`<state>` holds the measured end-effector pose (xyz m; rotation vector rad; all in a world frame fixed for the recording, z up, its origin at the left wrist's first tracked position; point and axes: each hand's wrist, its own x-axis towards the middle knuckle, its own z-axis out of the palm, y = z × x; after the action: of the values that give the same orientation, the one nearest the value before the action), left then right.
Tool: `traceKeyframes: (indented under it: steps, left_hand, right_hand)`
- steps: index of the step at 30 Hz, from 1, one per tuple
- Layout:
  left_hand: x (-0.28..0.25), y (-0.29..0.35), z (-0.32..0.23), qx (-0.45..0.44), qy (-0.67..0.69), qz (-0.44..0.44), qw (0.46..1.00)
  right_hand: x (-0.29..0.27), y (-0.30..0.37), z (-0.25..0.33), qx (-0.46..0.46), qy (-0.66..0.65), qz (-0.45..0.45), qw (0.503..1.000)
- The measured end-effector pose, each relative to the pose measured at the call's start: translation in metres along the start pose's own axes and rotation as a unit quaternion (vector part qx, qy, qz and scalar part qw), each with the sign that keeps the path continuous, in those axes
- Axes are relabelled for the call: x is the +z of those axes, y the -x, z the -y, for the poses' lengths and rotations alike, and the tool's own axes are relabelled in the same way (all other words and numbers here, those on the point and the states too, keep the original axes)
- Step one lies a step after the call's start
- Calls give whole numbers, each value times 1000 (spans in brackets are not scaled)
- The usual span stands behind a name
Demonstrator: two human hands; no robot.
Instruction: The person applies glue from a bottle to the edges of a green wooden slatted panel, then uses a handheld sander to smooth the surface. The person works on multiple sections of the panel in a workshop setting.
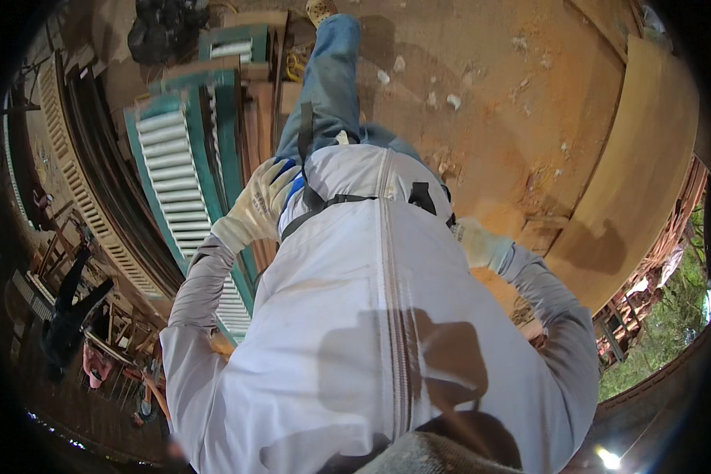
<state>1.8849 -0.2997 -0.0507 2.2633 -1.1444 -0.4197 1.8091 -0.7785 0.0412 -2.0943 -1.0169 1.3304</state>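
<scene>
My left hand (258,202) wears a cream work glove with blue on its palm side. It rests against my left hip, fingers laid along the side of the white zip-up jacket (336,261), beside a black strap (306,146). Nothing shows in it. On the other side, my right hand (479,242), gloved too, is at my right hip; its fingers are hidden behind the jacket. A black waist belt with a buckle (423,196) crosses the jacket. One leg in blue jeans (329,75) stretches forward over the floor.
Green louvred shutters (174,170) with pale slats lie stacked close by my left. Long wooden frames (95,182) stand further left, with people (69,304) beyond. A broad wooden board (636,174) lies at right. Pale scraps (453,101) dot the brown floor; a black bag (166,31) sits far left.
</scene>
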Motion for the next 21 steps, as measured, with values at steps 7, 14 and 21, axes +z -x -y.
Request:
traceKeyframes:
  steps: [7,14,21]
  left_hand:
    - [-148,-162,154,-20,13,66,998]
    - [-332,-301,280,-62,-40,298,952]
    - [-450,-524,473,-141,-174,71,972]
  right_hand:
    - [-227,-67,-75,33,16,38,999]
    - [-426,-114,-130,80,58,46,994]
    - [-600,-186,-214,120,67,32,990]
